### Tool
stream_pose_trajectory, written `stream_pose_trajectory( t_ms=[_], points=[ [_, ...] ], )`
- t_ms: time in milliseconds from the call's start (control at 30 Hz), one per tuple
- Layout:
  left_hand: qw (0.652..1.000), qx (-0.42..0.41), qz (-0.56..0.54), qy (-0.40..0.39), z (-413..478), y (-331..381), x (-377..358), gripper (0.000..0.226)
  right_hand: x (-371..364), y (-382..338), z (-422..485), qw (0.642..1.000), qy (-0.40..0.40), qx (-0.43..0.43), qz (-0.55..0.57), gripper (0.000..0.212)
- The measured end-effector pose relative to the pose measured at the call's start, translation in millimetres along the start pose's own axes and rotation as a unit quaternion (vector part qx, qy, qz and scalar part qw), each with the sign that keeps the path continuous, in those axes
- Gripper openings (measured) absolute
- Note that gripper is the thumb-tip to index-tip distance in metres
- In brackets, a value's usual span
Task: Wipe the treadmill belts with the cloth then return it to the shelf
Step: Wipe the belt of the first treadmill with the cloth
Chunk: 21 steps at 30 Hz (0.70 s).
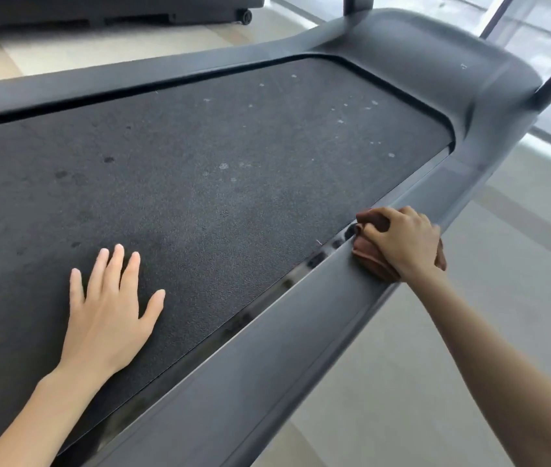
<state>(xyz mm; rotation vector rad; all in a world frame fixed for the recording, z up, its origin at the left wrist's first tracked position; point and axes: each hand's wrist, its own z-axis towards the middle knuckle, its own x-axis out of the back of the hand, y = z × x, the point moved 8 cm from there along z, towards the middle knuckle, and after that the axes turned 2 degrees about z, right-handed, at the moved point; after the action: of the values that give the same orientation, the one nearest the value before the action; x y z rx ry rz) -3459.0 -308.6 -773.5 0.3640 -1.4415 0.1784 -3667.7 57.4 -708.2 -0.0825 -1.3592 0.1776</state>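
The right hand [402, 241] has its fingers curled over a bunched, reddish-brown cloth [373, 261], pressing it onto the grey side rail [301, 318] at the belt's edge, so that folds of it stick out beyond the knuckles and under the wrist. The left hand [109, 311] lies flat with its fingers spread and straight on the dark, rough-textured belt [220, 156], well apart from the cloth. Ahead of both hands the belt carries pale specks, and darker blotches lie beyond the left hand.
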Motion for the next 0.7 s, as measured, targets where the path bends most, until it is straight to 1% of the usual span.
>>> stream_pose_trajectory(
  t_ms=[67,133,167,233,300,367,433,467,533,600,633,667,700],
  points=[
    [1.000,0.003,0.007,0.001,-1,1,0,0.069,-6,-41,-13,0.997,-0.008,0.082,-0.003,0.029],
    [1.000,0.002,0.016,-0.006,-1,2,1,0.078,-20,-101,-43,0.982,-0.018,0.190,0.009,0.032],
    [1.000,0.001,0.017,-0.010,0,3,1,0.081,-26,-133,-58,0.973,-0.020,0.230,0.018,0.033],
    [1.000,-0.004,0.019,-0.012,-1,3,3,0.083,-35,-185,-82,0.957,-0.016,0.289,0.034,0.033],
    [0.999,-0.018,0.024,-0.015,-1,1,4,0.086,-43,-210,-90,0.943,-0.010,0.329,0.052,0.032],
    [0.998,-0.047,0.029,-0.019,-1,-7,5,0.086,-46,-205,-76,0.938,-0.010,0.335,0.087,0.033],
    [0.997,-0.075,0.011,-0.019,-1,-17,7,0.078,-48,-191,-48,0.947,-0.004,0.311,0.082,0.032],
    [0.996,-0.083,0.000,-0.019,-1,-21,9,0.074,-50,-184,-28,0.956,0.004,0.285,0.063,0.032],
    [0.996,-0.084,-0.013,-0.018,-1,-22,10,0.068,-54,-167,10,0.979,0.004,0.198,0.037,0.032],
    [0.997,-0.077,-0.014,-0.016,-2,-20,10,0.066,-56,-161,24,0.991,0.000,0.130,0.045,0.033],
    [0.997,-0.075,-0.015,-0.016,-2,-19,9,0.066,-56,-169,20,0.990,0.000,0.130,0.046,0.033],
    [0.997,-0.073,-0.018,-0.013,-3,-18,9,0.065,-55,-185,7,0.987,0.001,0.157,0.043,0.033],
    [0.997,-0.070,-0.021,-0.008,-3,-19,10,0.065,-55,-206,-11,0.979,0.004,0.201,0.044,0.032]
  ],
)
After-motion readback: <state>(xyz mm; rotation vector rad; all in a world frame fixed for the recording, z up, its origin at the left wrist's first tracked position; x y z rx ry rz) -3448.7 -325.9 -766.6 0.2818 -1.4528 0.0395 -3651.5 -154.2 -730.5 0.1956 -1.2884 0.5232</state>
